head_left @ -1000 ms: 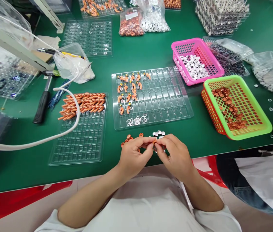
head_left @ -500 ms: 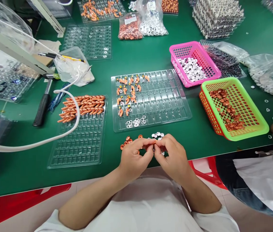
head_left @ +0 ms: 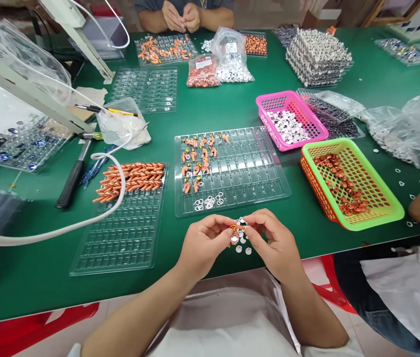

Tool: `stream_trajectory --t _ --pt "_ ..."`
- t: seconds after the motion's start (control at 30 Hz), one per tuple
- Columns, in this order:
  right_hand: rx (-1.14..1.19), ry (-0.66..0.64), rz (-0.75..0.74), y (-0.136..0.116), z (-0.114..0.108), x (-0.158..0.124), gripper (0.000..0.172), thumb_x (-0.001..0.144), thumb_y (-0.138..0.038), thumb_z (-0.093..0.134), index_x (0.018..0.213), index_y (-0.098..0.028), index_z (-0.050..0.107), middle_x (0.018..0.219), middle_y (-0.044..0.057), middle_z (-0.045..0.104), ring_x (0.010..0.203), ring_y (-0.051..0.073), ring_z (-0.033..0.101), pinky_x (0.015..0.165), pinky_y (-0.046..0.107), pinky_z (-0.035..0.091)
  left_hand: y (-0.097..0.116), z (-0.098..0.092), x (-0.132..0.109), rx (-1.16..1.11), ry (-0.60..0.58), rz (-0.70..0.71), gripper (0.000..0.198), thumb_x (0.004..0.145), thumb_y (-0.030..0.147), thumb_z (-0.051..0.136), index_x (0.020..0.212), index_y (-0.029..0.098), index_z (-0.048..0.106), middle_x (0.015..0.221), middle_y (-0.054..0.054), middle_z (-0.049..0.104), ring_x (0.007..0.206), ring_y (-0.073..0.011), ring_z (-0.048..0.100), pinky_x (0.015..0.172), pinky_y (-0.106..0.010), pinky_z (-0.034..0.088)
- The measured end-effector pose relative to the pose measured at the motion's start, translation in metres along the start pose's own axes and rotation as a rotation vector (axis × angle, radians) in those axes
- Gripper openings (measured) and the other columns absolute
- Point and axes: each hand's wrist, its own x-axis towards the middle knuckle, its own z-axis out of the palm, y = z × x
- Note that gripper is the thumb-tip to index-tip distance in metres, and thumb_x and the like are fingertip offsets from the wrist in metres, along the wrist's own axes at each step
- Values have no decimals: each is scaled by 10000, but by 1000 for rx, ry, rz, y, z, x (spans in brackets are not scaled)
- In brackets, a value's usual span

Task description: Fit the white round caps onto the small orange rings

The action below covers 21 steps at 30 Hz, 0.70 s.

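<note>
My left hand [head_left: 204, 245] pinches a small orange plastic part [head_left: 234, 238] with a yellow bit on top and a round, white-faced end turned toward me. The fingertips of my right hand [head_left: 277, 243] close on the right end of the same part. Beneath and between the hands, several small white discs [head_left: 248, 251] lie loose on the green table. Just beyond stands a clear compartment tray [head_left: 247, 171]. Curved orange pieces [head_left: 205, 153] fill part of its left side, and white rings [head_left: 210, 202] lie along its near edge.
To the right are a pink basket [head_left: 260, 106] of white discs and a lime-green basket [head_left: 390, 218] of orange caps. A hammer [head_left: 71, 183], a white cable [head_left: 46, 239] and a tray of orange pieces [head_left: 131, 181] occupy the left. Another person's hands [head_left: 182, 17] work across the table.
The view has tilted up, showing the person opposite. My hands have parted slightly, so the orange part now shows between them. The loose orange caps by my left hand are no longer visible.
</note>
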Motion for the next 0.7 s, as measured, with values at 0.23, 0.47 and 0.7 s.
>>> stream_trajectory --t 0.23,0.47,0.7 --pt "28 -20 24 4 7 1 88 892 -201 596 964 -225 641 883 15 637 723 132 618 615 245 518 -2 5 0 1 23 28 71 715 195 685 762 155 720 648 -29 741 565 -146 679 534 -227 572" --pt "13 -36 72 1 8 7 91 853 -155 573 906 -220 607 800 -5 645 657 126 615 580 234 521 -11 9 -3 128 56 174 97 731 184 670 808 167 726 784 -52 778 667 -176 730 628 -249 605" --pt "3 -44 65 2 9 11 99 808 -122 555 848 -213 559 776 -20 603 639 113 593 578 219 508 -12 8 -1 308 97 267 127 747 170 645 808 179 756 756 -41 781 657 -176 734 609 -232 591"
